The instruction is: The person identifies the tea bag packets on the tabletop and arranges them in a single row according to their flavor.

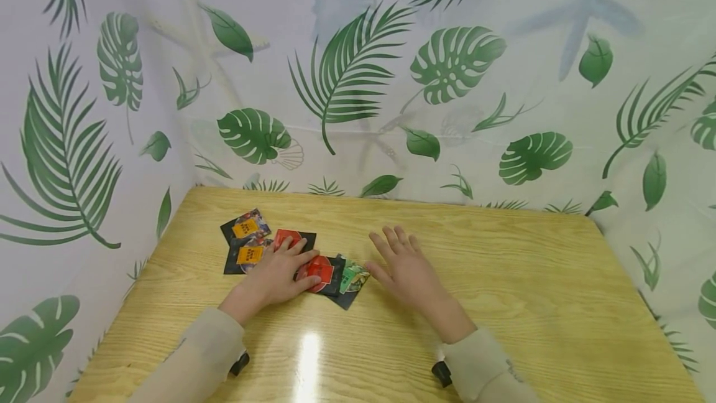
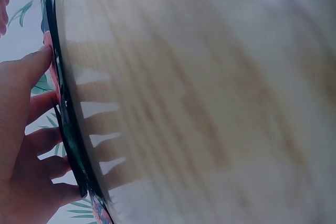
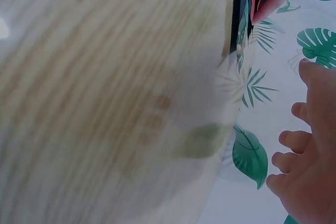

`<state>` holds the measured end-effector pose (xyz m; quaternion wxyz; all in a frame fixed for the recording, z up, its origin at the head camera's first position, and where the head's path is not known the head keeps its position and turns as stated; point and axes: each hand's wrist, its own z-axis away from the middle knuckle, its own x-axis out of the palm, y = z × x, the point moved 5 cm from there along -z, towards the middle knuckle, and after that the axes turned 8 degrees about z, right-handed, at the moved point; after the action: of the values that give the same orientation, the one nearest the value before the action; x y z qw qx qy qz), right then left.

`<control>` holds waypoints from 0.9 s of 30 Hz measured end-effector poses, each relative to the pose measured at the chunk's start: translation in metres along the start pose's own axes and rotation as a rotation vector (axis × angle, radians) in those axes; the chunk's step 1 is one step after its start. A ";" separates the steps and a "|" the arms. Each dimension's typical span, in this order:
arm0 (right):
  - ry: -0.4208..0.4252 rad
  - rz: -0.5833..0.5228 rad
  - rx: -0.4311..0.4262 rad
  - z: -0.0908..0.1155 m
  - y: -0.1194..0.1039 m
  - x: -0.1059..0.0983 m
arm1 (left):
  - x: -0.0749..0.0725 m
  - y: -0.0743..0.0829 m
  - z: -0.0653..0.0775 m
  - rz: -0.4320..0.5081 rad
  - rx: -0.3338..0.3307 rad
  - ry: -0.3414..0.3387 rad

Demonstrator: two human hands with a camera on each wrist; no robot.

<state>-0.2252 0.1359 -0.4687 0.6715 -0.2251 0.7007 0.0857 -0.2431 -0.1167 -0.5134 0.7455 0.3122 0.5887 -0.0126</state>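
Note:
My left hand (image 1: 276, 275) is spread over flat square black packets at the left of the table. Its fingertips touch a red-labelled packet (image 1: 288, 236), and its thumb lies on another red-labelled packet (image 1: 321, 271). Partly beneath that second one is a green-labelled packet (image 1: 352, 275). Left of the hand, two orange-labelled packets (image 1: 245, 227) overlap, the nearer one partly covered by the hand. In the left wrist view, the fingers (image 2: 44, 140) touch the packets, which appear edge-on. Just right of the green label, my right hand (image 1: 411, 272) hovers with fingers extended, holding nothing.
The wooden table (image 1: 503, 278) reaches back to a white curtain (image 1: 358, 173) printed with green leaves, which also hangs at both sides. Black straps or cameras (image 1: 442, 373) show at both cuffs. A bright reflection lies near the front of the table.

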 end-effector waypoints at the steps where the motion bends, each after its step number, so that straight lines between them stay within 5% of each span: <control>1: -0.008 -0.004 -0.004 0.000 -0.002 0.001 | 0.000 0.000 0.000 0.001 0.000 0.000; 27: -0.109 0.056 -0.114 0.002 -0.042 0.041 | 0.000 0.000 0.002 -0.008 -0.001 -0.003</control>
<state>-0.2055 0.0915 -0.5014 0.6920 -0.2384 0.6632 0.1565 -0.2414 -0.1182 -0.5129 0.7465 0.3093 0.5889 -0.0159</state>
